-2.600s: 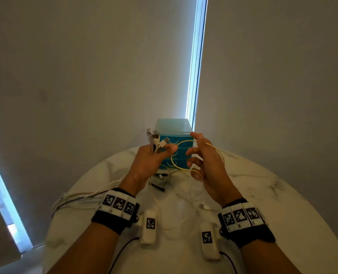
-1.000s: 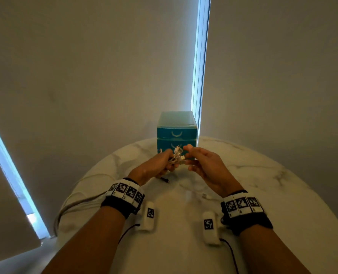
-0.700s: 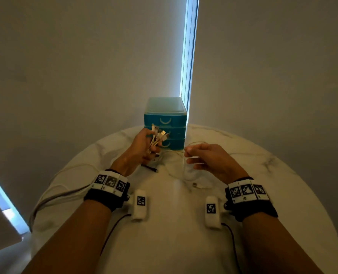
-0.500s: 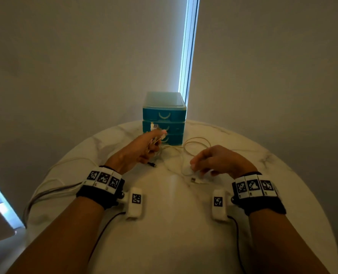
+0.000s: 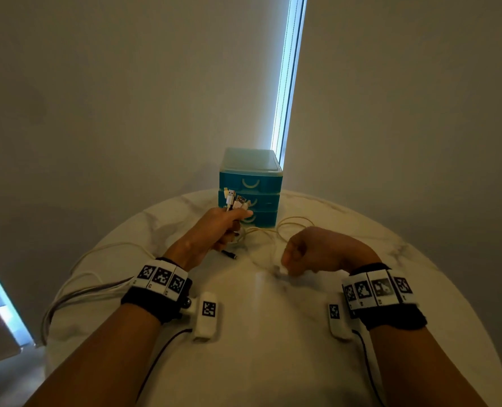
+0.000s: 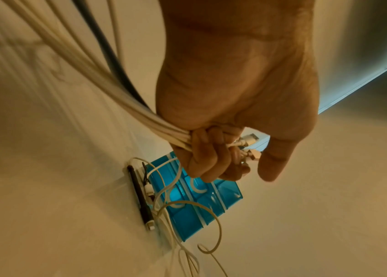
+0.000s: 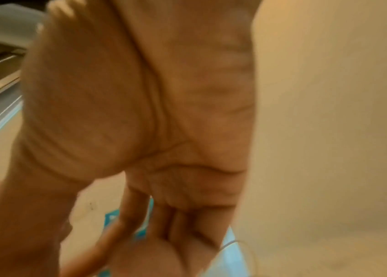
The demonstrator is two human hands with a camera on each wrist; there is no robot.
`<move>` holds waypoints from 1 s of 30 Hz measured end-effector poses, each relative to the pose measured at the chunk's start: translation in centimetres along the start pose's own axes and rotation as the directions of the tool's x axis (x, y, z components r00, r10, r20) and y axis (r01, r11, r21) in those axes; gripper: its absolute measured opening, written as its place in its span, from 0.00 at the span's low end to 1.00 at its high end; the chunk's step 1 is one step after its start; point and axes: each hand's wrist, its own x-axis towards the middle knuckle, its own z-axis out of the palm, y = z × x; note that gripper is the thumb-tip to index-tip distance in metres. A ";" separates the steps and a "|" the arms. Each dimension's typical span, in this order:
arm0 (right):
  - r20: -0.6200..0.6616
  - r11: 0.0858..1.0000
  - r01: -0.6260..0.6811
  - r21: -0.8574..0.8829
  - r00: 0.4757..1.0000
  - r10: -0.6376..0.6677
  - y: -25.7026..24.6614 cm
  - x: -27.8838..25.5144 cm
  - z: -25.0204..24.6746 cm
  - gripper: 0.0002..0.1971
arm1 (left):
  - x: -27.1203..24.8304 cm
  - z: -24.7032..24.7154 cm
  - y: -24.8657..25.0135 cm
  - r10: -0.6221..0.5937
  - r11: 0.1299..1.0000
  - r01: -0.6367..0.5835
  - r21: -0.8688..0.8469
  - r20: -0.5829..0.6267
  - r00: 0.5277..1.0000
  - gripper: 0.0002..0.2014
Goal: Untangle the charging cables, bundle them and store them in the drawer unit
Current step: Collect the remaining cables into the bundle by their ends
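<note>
My left hand grips a bunch of white charging cables in its fist; their plugs stick up in front of the teal drawer unit, whose drawers are closed. The wrist view shows the left hand's fingers curled round the cords. My right hand is down on the marble table, fingers curled, pinching the end of a loose cream cable that loops in front of the unit. The right wrist view is blurred and shows only the curled right hand.
The gripped cords trail left over the table's edge. A black plug lies between my hands, next to other loose white leads at the foot of the drawer unit. Grey wall and a bright window slit stand behind.
My right hand has left the bunch of plugs, dropped to the table on the right and closed on the loose cable's end. The left hand still holds the bunch, near the drawers.
</note>
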 end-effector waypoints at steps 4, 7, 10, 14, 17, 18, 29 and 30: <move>-0.318 0.705 0.376 0.601 0.922 -0.221 -1.1 -0.2 0.4 0.11 | -0.1 -0.2 0.4 0.019 0.995 -0.021 -0.102 -0.021 1.000 0.11; -0.436 0.308 0.467 0.829 0.884 -0.167 -1.8 0.6 0.9 0.15 | -0.1 -0.2 0.4 0.053 0.980 -0.051 -0.190 0.003 0.999 0.09; -0.399 -0.086 0.392 0.916 0.912 -0.091 -2.4 1.4 2.7 0.14 | -0.1 -0.2 0.6 0.081 0.961 -0.066 -0.269 0.043 0.996 0.07; -0.349 -0.059 0.345 0.937 0.936 -0.057 -2.6 2.6 5.5 0.10 | 0.0 0.5 0.8 0.067 0.956 -0.030 -0.292 0.119 0.991 0.13; -0.330 -0.047 0.329 0.943 0.944 -0.016 -2.8 2.9 6.0 0.15 | -0.1 1.1 0.2 0.061 0.980 -0.037 -0.194 0.122 0.991 0.21; -0.341 -0.042 0.340 0.939 0.940 -0.010 -3.0 2.8 6.0 0.16 | -0.1 1.1 -0.1 0.060 0.984 -0.039 -0.175 0.118 0.991 0.24; -0.498 0.318 0.444 0.838 0.859 0.114 -2.5 3.0 6.4 0.14 | -1.2 2.1 0.8 -0.056 0.998 0.059 -0.012 0.177 0.983 0.29; -0.503 0.305 0.454 0.837 0.858 0.105 -2.6 2.9 6.3 0.15 | -1.3 2.1 1.1 -0.040 0.999 0.044 -0.027 0.150 0.988 0.31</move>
